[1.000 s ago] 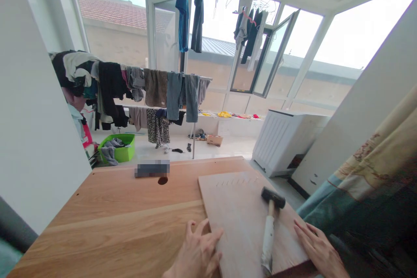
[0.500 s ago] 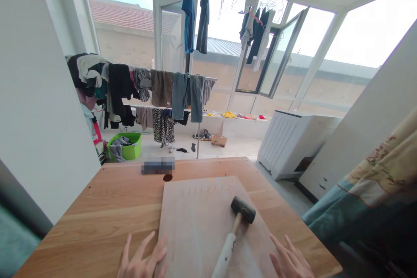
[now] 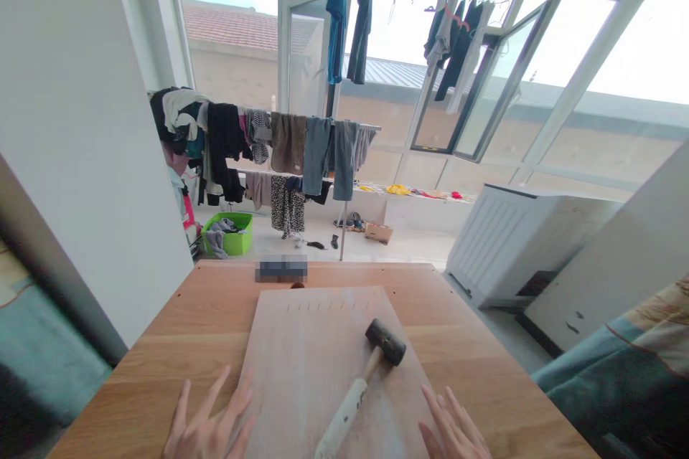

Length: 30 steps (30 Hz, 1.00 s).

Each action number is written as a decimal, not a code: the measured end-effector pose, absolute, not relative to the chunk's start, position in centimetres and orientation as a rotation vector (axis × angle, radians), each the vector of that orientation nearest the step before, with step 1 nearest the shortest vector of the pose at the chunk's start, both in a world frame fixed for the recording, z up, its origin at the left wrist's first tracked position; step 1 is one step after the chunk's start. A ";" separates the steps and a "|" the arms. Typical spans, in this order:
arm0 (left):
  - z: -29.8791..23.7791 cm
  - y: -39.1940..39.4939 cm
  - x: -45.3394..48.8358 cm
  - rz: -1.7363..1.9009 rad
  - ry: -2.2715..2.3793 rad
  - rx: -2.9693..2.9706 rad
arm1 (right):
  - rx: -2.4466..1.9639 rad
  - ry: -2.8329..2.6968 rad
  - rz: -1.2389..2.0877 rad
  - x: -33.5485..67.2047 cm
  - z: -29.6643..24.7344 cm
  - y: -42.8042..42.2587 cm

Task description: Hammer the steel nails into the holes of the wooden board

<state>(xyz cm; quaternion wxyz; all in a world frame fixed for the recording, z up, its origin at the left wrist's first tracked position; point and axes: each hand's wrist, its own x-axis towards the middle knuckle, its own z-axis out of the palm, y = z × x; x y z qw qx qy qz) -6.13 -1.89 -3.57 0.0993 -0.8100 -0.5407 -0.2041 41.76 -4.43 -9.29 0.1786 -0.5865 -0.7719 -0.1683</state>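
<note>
A pale wooden board (image 3: 291,366) lies flat on the wooden table, with a row of several thin nails (image 3: 328,305) standing along its far edge. On the board rests a mallet (image 3: 385,342) with a black head and a whitish handle, its head pointing away from me. My left hand (image 3: 211,419) is at the board's left edge, fingers spread. At the right edge is my right hand (image 3: 451,424), its fingers stretched out and holding nothing. Neither hand touches the mallet.
The table (image 3: 145,387) has a round hole, partly covered by the board, near a blurred dark object (image 3: 280,269) at its far edge. Beyond stand a clothes rack with laundry (image 3: 288,143), a green basket (image 3: 240,235) and a white cabinet (image 3: 500,244). A curtain (image 3: 619,358) hangs at right.
The camera view has turned slightly to the right. The board with the mallet has shifted left on the table, covering more of the hole, and both hands have moved with it.
</note>
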 end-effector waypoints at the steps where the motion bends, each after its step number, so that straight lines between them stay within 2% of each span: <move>1: -3.5 -1.8 -6.2 -0.600 -1.621 -2.400 | -1.657 -2.186 -0.475 41.6 -9.2 -4.3; 9: -3.5 -0.8 -6.3 -0.591 -1.725 -2.400 | -1.582 -2.278 -0.638 39.5 -7.0 -2.7; 12: -1.6 -0.2 -5.9 -0.627 -1.843 -2.413 | -1.609 -2.306 -0.430 39.4 -4.7 -1.9; 15: 1.8 1.6 -4.8 -0.679 -2.006 -2.459 | -1.871 -2.141 -0.103 39.3 -1.1 -0.3; 17: 4.3 3.8 -3.8 -0.743 -2.053 -2.531 | -1.958 -1.996 -0.050 38.6 1.7 1.8; 22: 8.4 11.9 -1.3 -0.907 -1.909 -2.702 | -1.676 -1.914 0.123 34.5 7.2 10.5; 26: 8.5 16.6 -0.6 -0.949 -1.889 -2.705 | -1.594 -1.960 0.192 31.5 8.2 16.9; 30: 7.2 17.4 -1.0 -0.917 -1.895 -2.867 | -1.653 -2.024 0.301 30.4 7.1 19.4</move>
